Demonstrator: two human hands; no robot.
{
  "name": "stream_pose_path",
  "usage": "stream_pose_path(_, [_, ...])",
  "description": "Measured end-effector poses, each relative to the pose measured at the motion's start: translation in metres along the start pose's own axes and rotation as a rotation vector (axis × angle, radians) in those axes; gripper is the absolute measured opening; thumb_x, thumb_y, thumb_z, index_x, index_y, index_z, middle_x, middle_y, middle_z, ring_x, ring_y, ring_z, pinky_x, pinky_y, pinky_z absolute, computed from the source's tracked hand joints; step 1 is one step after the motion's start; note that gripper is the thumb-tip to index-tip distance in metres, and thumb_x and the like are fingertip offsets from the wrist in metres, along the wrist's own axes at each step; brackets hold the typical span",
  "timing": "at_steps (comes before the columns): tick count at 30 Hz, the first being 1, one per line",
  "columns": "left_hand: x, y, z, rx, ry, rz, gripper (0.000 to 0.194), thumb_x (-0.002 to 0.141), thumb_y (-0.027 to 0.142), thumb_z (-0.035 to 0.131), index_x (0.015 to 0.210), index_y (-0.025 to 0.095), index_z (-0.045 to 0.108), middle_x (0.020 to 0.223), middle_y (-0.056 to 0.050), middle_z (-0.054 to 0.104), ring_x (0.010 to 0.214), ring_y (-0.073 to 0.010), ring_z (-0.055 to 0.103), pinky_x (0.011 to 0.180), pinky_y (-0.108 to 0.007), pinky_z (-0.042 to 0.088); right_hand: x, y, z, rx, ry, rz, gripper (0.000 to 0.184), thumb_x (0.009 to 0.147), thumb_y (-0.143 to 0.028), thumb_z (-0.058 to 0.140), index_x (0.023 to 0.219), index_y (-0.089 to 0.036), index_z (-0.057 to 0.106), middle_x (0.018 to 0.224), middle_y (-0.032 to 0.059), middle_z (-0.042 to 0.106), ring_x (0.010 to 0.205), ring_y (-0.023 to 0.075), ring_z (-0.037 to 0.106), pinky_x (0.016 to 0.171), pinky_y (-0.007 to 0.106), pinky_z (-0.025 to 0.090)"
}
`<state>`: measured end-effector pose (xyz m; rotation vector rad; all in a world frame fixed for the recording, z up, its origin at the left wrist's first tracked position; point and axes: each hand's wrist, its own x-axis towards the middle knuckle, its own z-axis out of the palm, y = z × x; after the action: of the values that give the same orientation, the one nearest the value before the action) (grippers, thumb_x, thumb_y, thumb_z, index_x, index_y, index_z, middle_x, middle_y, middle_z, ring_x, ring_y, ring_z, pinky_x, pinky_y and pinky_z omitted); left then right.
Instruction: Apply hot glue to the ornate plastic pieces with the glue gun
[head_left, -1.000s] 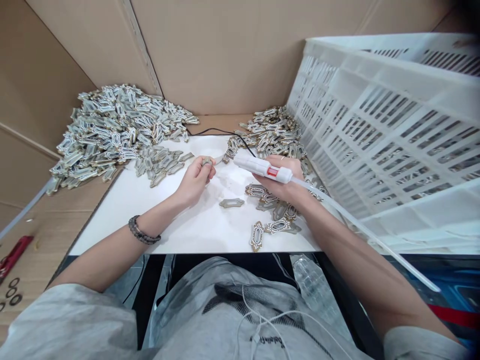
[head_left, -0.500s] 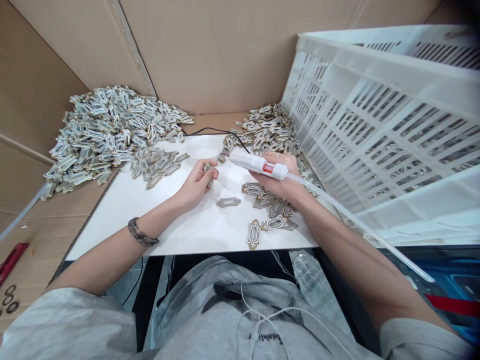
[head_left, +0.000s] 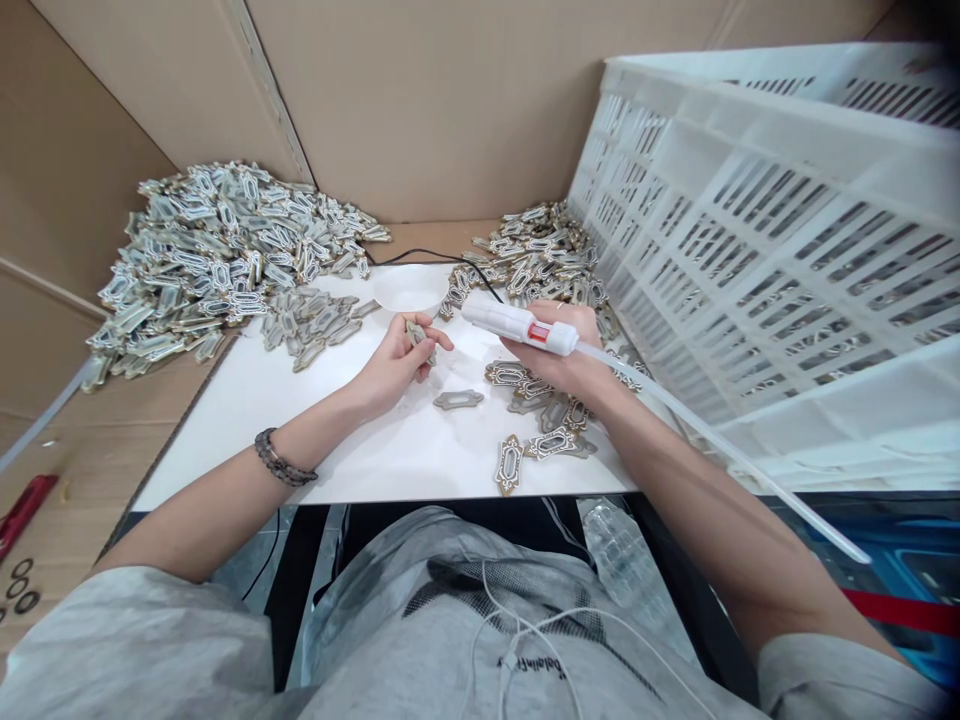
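My left hand (head_left: 401, 362) pinches a small grey ornamental plate (head_left: 418, 337) between thumb and fingers, over the white board (head_left: 300, 430). My right hand (head_left: 562, 350) is wrapped round a white hot glue gun (head_left: 506, 322), with a long translucent glue stick (head_left: 697, 432) trailing out of its rear. The gun's nose is turned away from me and partly out of sight. Between the hands a single grey plate (head_left: 457, 399) lies flat. Below my right hand rest several patterned plates (head_left: 551, 443), some overlapping.
A large heap of plates (head_left: 217, 240) fills the back left, with a smaller grey pile (head_left: 311, 320) before it. Another heap (head_left: 540, 250) sits at the back right beside a white slatted crate (head_left: 750, 230). A white dish (head_left: 409, 287) and a black cable (head_left: 431, 254) lie behind my hands.
My left hand has turned slightly and its fingers have spread a little, showing more of the held plate. My right hand and the glue gun stay nearly in place.
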<state>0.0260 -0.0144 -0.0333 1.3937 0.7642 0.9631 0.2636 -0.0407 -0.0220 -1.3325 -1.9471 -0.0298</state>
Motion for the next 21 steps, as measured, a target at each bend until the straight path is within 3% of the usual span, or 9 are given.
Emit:
stream_pose_path(7, [0.0001,0.0054,-0.0008,0.031,0.069,-0.042,0.023,0.081,0.025,0.072,0.094,0.016,0.055,0.095,-0.005,0.072,0.059,-0.0068,0.054,0.055,-0.021,0.045,-0.0003,-0.0003,-0.0014,0.027,-0.012,-0.007,0.035,0.081,-0.037,0.059,0.057,-0.024,0.037,0.062,-0.0008,0.046,0.058,0.0138,0.043,0.056,0.031,0.03])
stream_pose_path(13, [0.0007,0.0072,-0.0021,-0.023,0.064,-0.046,0.019,0.083,0.02,0.069,0.093,0.017,0.053,0.093,-0.005,0.073,0.055,-0.0069,0.055,0.055,-0.022,0.046,0.0002,-0.0007,-0.0015,0.013,-0.017,-0.007,0.034,0.081,-0.037,0.058,0.057,-0.023,0.039,0.062,-0.001,0.046,0.059,0.0136,0.043,0.056,0.03,0.03])
stream_pose_path(21, [-0.0002,0.0093,-0.0026,-0.096,0.081,-0.074,0.024,0.082,0.02,0.073,0.097,0.017,0.053,0.107,-0.009,0.074,0.063,-0.0069,0.056,0.061,-0.021,0.047,-0.0003,-0.0038,-0.0034,0.024,-0.024,0.002,0.035,0.081,-0.037,0.058,0.057,-0.024,0.036,0.061,-0.001,0.044,0.056,0.0132,0.041,0.056,0.032,0.028])
